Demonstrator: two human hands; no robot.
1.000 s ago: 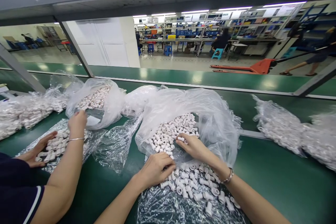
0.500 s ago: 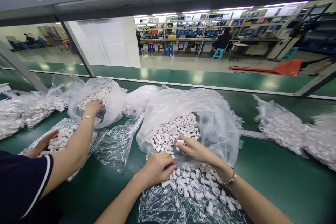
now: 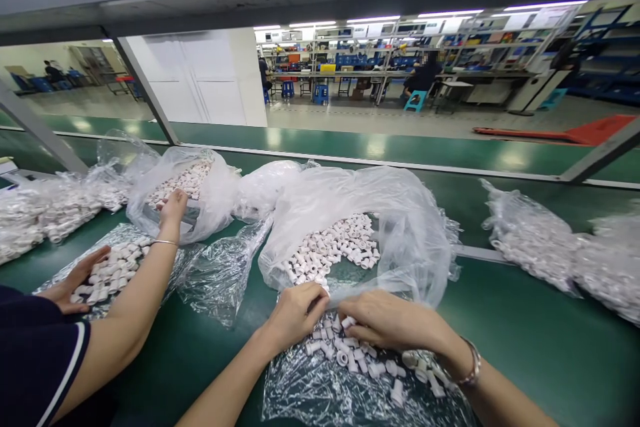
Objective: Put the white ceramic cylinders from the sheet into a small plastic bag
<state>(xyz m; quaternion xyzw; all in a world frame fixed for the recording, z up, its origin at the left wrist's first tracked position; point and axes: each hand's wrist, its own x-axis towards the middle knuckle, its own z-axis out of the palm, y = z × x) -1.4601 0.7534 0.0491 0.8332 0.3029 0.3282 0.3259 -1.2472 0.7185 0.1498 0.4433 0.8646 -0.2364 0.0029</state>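
Item: small white tubular plastic parts (image 3: 350,353), loose on a clear plastic sheet (image 3: 310,393) spread over the green bench (image 3: 525,340) directly before us. Our left hand (image 3: 295,313) rests knuckles-up on the near edge of this pile, fingers curled down among the parts; we cannot tell whether it pinches any. Our right hand (image 3: 390,321), a bracelet at its wrist, lies just beside the left, fingers bent and drawn together over the pile, one part showing at the fingertips (image 3: 346,321). Just behind both hands: a large open clear bag (image 3: 400,227) holding a heap of the same parts. To our left, a co-worker in a dark sleeve (image 3: 35,360): one hand (image 3: 173,205) at the mouth of a second open bag (image 3: 210,193), the other hand (image 3: 75,277) flat beside a smaller pile of parts on another sheet. Filled bags lie at far right (image 3: 535,240) and far left (image 3: 45,213).
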